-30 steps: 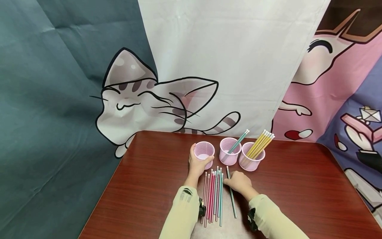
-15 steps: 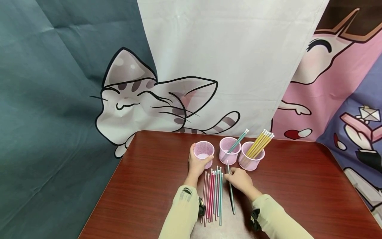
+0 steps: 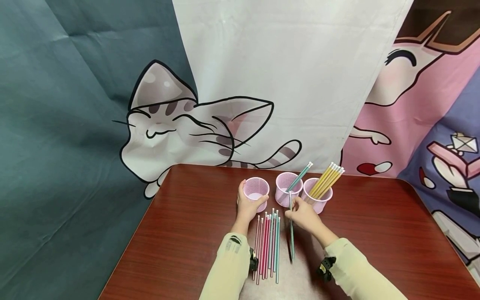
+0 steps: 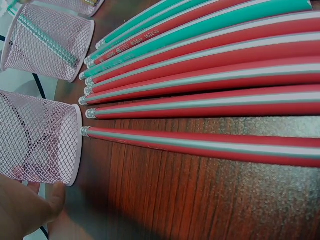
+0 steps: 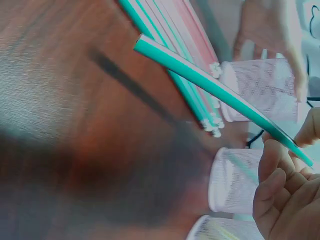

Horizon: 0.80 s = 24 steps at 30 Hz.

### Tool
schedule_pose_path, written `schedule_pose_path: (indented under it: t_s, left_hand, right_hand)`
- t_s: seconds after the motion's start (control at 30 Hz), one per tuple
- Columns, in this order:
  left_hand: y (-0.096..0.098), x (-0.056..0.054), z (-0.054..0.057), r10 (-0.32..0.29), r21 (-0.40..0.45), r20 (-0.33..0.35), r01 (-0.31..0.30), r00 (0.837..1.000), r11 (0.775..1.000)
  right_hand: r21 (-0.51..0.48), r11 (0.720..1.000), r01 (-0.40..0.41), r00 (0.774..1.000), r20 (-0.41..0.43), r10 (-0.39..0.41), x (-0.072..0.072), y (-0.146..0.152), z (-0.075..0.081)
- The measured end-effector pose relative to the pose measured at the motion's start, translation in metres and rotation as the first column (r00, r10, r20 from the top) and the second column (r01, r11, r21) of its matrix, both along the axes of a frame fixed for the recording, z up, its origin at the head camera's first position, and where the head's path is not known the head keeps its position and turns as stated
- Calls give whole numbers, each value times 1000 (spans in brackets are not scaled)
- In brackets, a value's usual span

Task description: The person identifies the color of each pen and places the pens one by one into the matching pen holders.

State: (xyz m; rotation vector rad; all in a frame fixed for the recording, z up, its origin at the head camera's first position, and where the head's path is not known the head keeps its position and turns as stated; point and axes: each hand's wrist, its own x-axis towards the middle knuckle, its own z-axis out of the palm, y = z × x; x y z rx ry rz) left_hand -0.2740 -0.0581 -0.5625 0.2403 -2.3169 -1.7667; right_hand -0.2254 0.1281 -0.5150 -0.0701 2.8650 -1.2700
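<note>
My right hand point(image 3: 305, 214) pinches a green pencil point(image 5: 200, 82) near its eraser end. In the right wrist view this pencil is lifted off the table, its shadow falling below. Around the left pink mesh pencil cup point(image 3: 256, 187), which has no pencils in it, my left hand point(image 3: 248, 207) curls its fingers and thumb. The middle mesh cup point(image 3: 283, 196) stands just beyond my right hand, with green pencils point(image 3: 300, 177) leaning in it. A row of red and green pencils point(image 4: 200, 97) lies on the table between my forearms, eraser ends toward the cups.
Several yellow pencils point(image 3: 325, 181) lean in the right mesh cup point(image 3: 322, 204), partly behind my right hand. The brown wooden table point(image 3: 195, 233) ends at a back edge, with a printed cat curtain point(image 3: 240, 75) hanging behind it.
My right hand has raised the green pencil from the table and carried it forward toward the middle cup. My left hand keeps its hold on the left cup.
</note>
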Motion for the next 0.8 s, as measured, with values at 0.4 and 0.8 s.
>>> schedule_pose_path:
  t_s: [0.4,0.8]
  left_hand:
    - [0,0,0,2,3,-16,-2,1000,1000]
    - [0,0,-1,2,3,-16,-2,1000,1000]
  right_hand:
    - [-28,1000,-2,996,-86,-1,-16,12,39]
    - [-163,986,21,996,-82,-35,-34,32,85]
